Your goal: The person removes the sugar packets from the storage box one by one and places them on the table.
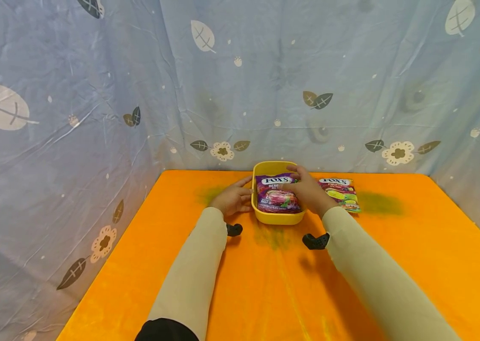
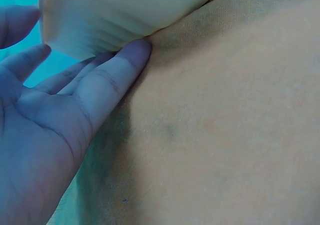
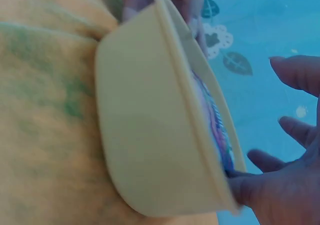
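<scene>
A yellow plastic tub [image 1: 279, 219] sits at the far side of the orange table and holds a purple Fox's berries candy bag [image 1: 278, 201], label upward. My left hand [image 1: 232, 198] is at the tub's left side, its fingers extended with fingertips at the wall; the left wrist view shows them against the pale tub [image 2: 115, 20]. Reaching over the right rim, my right hand [image 1: 314, 193] has its fingers spread above the bag. In the right wrist view, one digit lies at the rim beside the bag [image 3: 215, 120], while the other fingers stand apart from it.
A red Fox's fruits candy bag [image 1: 342, 195] lies on the table [image 1: 265, 284] just right of the tub, partly behind my right hand. A blue leaf-patterned curtain [image 1: 265, 94] rises behind the table and along both sides. Greenish stains mark the tabletop.
</scene>
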Tool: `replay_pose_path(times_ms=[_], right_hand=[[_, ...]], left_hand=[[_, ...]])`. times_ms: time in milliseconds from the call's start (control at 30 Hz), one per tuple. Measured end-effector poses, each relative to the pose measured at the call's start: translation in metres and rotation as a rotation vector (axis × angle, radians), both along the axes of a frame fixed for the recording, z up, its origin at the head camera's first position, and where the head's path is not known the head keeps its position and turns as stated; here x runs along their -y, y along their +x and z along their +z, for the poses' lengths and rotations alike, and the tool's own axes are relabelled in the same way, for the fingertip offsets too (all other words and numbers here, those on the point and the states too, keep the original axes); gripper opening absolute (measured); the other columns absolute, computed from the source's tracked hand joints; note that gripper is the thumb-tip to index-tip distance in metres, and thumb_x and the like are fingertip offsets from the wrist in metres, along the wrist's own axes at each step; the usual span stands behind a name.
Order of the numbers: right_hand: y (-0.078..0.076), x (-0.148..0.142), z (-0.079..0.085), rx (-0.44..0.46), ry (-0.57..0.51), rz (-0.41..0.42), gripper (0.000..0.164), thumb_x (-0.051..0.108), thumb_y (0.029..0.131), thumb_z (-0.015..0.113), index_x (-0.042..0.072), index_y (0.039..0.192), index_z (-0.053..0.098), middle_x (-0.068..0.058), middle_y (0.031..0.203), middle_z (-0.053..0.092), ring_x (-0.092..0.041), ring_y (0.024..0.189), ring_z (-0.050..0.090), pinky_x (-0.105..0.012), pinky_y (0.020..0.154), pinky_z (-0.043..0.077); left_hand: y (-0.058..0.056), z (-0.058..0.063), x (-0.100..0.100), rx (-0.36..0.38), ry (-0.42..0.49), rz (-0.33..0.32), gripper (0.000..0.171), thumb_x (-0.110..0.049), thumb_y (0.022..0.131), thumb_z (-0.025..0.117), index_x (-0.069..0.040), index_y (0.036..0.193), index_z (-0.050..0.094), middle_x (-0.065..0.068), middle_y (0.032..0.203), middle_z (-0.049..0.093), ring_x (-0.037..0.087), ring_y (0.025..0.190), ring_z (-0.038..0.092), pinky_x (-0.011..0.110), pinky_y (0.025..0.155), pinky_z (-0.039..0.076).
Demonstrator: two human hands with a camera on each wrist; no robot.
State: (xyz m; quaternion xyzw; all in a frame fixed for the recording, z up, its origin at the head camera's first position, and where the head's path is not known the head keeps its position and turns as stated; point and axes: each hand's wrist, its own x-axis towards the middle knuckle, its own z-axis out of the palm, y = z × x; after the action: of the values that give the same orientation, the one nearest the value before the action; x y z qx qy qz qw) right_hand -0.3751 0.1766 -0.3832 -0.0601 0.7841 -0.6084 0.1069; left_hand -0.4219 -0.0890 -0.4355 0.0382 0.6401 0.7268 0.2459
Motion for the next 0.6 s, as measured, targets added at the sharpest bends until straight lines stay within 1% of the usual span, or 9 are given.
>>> replay_pose_path(times_ms=[133, 233, 333, 467, 600], right_hand=[[0.0012, 0.0066, -0.0055, 0.008, 0.006, -0.022, 0.086, 0.024, 0.106, 0.073, 0.016, 0.174, 0.021, -0.022, 0.176, 0.014, -0.048, 0.153, 0.033, -0.062, 0.122, 0.032], [0.0015, 0.0085, -0.007, 0.012, 0.037, -0.035, 0.088, 0.028, 0.104, 0.075, 0.016, 0.174, 0.023, -0.022, 0.176, 0.017, -0.047, 0.154, 0.032, -0.062, 0.123, 0.028], [0.001, 0.0085, -0.0073, 0.036, 0.024, -0.046, 0.087, 0.029, 0.104, 0.074, 0.015, 0.174, 0.023, -0.023, 0.172, 0.025, -0.046, 0.15, 0.038, -0.061, 0.123, 0.031], [0.0002, 0.0077, -0.0072, 0.065, -0.024, -0.058, 0.084, 0.026, 0.106, 0.073, 0.014, 0.173, 0.023, -0.021, 0.167, 0.033, -0.043, 0.144, 0.046, -0.058, 0.121, 0.036], [-0.0009, 0.0077, -0.0082, 0.069, 0.0, -0.053, 0.083, 0.026, 0.105, 0.074, 0.014, 0.173, 0.026, -0.02, 0.164, 0.036, -0.042, 0.142, 0.047, -0.057, 0.121, 0.036]], left_hand=[[0.0004, -0.0007, -0.0005, 0.004, 0.009, 0.001, 0.073, -0.011, 0.111, 0.06, -0.028, 0.175, 0.029, 0.018, 0.161, 0.051, 0.035, 0.144, 0.054, 0.059, 0.108, 0.05], [0.0004, -0.001, -0.0003, 0.006, 0.01, 0.007, 0.072, -0.011, 0.111, 0.06, -0.028, 0.175, 0.03, 0.018, 0.161, 0.051, 0.035, 0.144, 0.054, 0.059, 0.108, 0.05], [0.0002, -0.0014, 0.0, -0.001, 0.001, 0.004, 0.072, -0.012, 0.112, 0.06, -0.028, 0.175, 0.03, 0.018, 0.161, 0.051, 0.035, 0.144, 0.054, 0.059, 0.107, 0.051], [0.0001, -0.001, 0.0004, -0.011, -0.008, -0.004, 0.071, -0.013, 0.112, 0.06, -0.027, 0.175, 0.03, 0.018, 0.162, 0.05, 0.035, 0.144, 0.054, 0.058, 0.106, 0.053], [-0.0002, -0.0013, 0.0007, -0.009, -0.005, -0.006, 0.072, -0.012, 0.112, 0.059, -0.027, 0.175, 0.029, 0.018, 0.162, 0.05, 0.035, 0.145, 0.053, 0.058, 0.106, 0.052]])
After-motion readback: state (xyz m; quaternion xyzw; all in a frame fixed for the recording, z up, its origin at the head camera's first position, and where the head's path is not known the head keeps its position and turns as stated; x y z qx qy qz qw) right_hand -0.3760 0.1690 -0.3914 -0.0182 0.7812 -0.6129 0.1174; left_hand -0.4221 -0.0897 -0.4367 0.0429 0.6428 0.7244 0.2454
